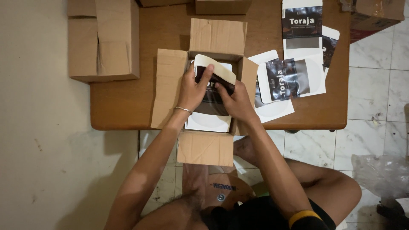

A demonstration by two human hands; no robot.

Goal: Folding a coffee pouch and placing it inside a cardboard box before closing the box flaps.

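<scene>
Cardboard box (170, 85), flaps open, on wooden worktop (123, 106); closed cartons at far left. White pouches with dark labels (285, 79) lie flat to the right of the box. One white-and-dark pouch (213, 91) stands partly inside the box, long axis running away from the person, top edge curled. Left hand (191, 91) and right hand (236, 102) both grip it, fingers (206, 72) closed over its upper sides.
</scene>
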